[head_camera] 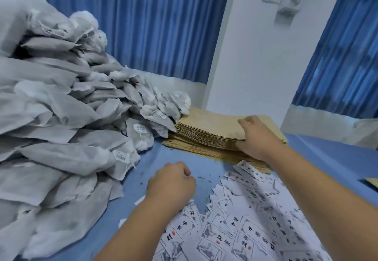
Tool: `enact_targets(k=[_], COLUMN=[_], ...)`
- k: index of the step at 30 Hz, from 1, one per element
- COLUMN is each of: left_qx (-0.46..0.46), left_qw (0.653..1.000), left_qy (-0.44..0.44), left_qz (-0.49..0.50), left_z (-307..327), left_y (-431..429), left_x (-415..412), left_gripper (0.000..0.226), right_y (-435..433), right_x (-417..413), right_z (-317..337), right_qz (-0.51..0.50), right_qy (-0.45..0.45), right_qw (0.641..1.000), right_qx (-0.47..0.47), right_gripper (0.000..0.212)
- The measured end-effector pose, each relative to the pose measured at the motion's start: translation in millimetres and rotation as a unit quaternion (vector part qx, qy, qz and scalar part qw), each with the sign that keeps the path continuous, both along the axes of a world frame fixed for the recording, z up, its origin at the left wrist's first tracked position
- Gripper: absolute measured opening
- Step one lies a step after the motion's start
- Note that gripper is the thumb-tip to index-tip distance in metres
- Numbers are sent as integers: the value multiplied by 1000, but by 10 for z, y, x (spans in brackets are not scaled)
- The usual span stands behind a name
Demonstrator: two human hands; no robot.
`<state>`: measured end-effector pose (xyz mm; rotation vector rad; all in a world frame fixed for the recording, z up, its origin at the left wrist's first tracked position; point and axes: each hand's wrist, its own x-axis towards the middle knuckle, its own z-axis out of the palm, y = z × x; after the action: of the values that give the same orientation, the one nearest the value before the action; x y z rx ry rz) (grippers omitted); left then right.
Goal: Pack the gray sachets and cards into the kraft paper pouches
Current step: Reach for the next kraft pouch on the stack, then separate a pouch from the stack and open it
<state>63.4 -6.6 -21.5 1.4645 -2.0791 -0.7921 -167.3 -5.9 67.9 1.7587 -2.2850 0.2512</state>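
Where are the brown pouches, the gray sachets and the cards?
kraft pouches [208, 123], head view, top pouch of the stack.
gray sachets [61, 107], head view, middle of the pile.
cards [255, 220], head view, middle of the heap.

Bare blue tabletop [176, 156] between sachet heap [61, 117], cards [255, 220]

Blue surface [176, 156], gray sachets [61, 117] heaped on L, kraft pouches [206, 125] stacked at back, cards [245, 220] strewn front R

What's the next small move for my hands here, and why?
Probably peel the top pouch off the kraft pouch stack: the right hand grips its near edge, while the left hand hovers curled and holding nothing beside the cards.
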Motion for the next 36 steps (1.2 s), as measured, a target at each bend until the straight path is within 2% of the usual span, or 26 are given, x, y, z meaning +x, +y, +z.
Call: enact_targets(k=[2, 5, 9, 12, 16, 18, 19, 20, 21, 23, 25, 27, 28, 30, 32, 34, 36], left_qx=[-8, -14, -18, -27, -77, -65, -25, 36, 117, 275, 368, 413, 414, 385, 354, 347, 381], left_qw=[1000, 999, 999, 999, 996, 987, 976, 955, 919, 818, 739, 696, 696, 727, 758, 765, 757], left_qy=[-19, -37, -51, -37, 40, 146, 216, 294, 377, 504, 558, 575, 573, 562, 547, 542, 529], left_qz=[0, 0, -7, -9, 0, -6, -8, -9, -16, -43, -86, -121, -125, -87, -43, -32, -36], left_z=[-6, -4, -5, 0, 21, 87, 136, 188, 235, 284, 282, 306, 316, 313, 296, 271, 258], left_y=[-10, -15, 0, 14, 53, 79, 100, 127, 159, 235, 280, 304, 308, 296, 268, 207, 149], left_x=[-7, -10, -14, -1, 2, -44, -76, -110, -140, -178, -171, -120, -95, -75, -38, 2, 48], left_gripper=[24, 25, 28, 31, 30, 26, 23, 21, 22, 31, 42, 43, 38, 22, 21, 25, 18], right_y=[-8, 72, 207, 279, 377, 421, 440, 463, 495, 577, 684, 782, 817, 870, 907, 970, 1070], right_x=[-147, -239, -180, -166, -58, 117, 232, 362, 508, 821, 1097, 1326, 1417, 1540, 1565, 1523, 1453], right_z=[7, -170, -405, -330, -118, -4, 49, 102, 149, 231, 282, 275, 249, 185, 115, 70, 67], right_qz=[-68, -85, -86, -75, -63, -53, -44, -32, -16, 16, 57, 103, 119, 142, 178, 241, 298], right_qy=[34, 110, 231, 276, 291, 245, 225, 212, 198, 159, 114, 84, 73, 57, 62, 53, 33], right_qw=[993, 978, 968, 958, 953, 966, 971, 975, 979, 987, 991, 990, 988, 987, 980, 964, 945], right_qx=[95, 156, 37, 18, 55, 64, 63, 57, 49, 31, 32, 53, 58, 54, 59, 96, 131], right_gripper=[74, 51, 49, 46, 31, 25, 18, 12, 12, 20, 29, 33, 34, 32, 27, 22, 31])
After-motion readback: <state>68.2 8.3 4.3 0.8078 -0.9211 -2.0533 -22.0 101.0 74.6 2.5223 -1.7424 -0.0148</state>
